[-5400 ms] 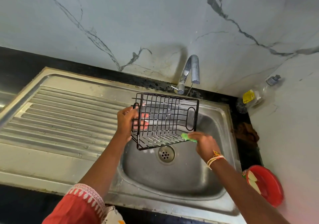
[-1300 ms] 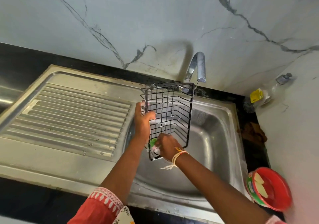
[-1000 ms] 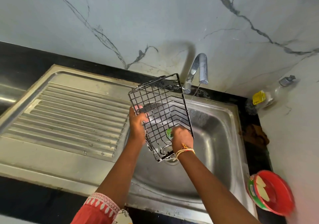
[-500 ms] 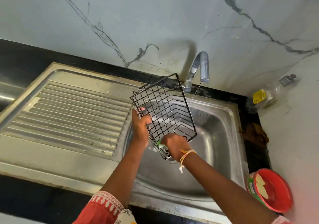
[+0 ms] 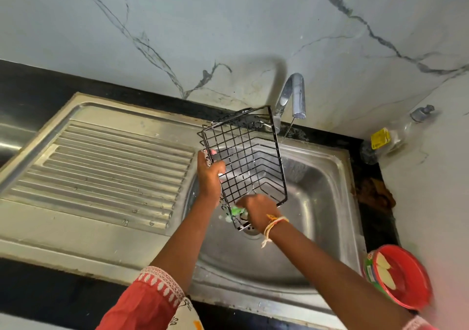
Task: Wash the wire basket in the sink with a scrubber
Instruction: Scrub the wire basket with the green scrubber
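Note:
A black wire basket [image 5: 250,152] is held tilted on its side above the steel sink [image 5: 327,192], just left of the tap. My left hand [image 5: 210,174] grips its left edge, fingers curled through the wires. My right hand [image 5: 256,211] holds a green scrubber [image 5: 237,210] against the basket's lower end, near the drain. Most of the scrubber is hidden by my fingers and the wires.
A chrome tap [image 5: 294,96] stands behind the sink with a thin stream of water running. The ribbed drainboard [image 5: 109,169] lies to the left. A clear bottle [image 5: 390,136] leans in the back right corner. A brown cloth [image 5: 373,195] and a red tub [image 5: 398,276] sit at the right.
The basket has been turned from flat and open towards me to standing on its side. My right hand has rubbed the scrubber up and down along its lower end.

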{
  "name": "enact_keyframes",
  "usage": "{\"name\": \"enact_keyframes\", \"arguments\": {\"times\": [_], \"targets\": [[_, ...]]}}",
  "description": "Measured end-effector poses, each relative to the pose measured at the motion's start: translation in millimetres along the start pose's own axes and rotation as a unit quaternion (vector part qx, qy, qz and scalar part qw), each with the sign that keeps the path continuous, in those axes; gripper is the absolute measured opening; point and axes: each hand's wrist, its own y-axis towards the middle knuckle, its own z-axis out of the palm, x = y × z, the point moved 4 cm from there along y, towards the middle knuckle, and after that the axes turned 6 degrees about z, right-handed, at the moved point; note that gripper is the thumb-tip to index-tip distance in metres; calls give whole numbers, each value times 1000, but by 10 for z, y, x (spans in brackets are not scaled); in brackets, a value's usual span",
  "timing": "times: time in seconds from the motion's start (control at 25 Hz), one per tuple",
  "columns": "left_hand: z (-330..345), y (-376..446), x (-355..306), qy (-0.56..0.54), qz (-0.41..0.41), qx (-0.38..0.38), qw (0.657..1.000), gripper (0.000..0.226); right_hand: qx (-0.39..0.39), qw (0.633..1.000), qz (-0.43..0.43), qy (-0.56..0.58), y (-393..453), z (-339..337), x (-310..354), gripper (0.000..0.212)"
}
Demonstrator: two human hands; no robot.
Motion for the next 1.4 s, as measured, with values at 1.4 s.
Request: {"name": "enact_keyframes", "arguments": {"times": [1.4], "targets": [[16, 430, -101, 96, -207, 83, 970, 51, -38, 987, -154, 29, -443, -412, 142, 23]]}}
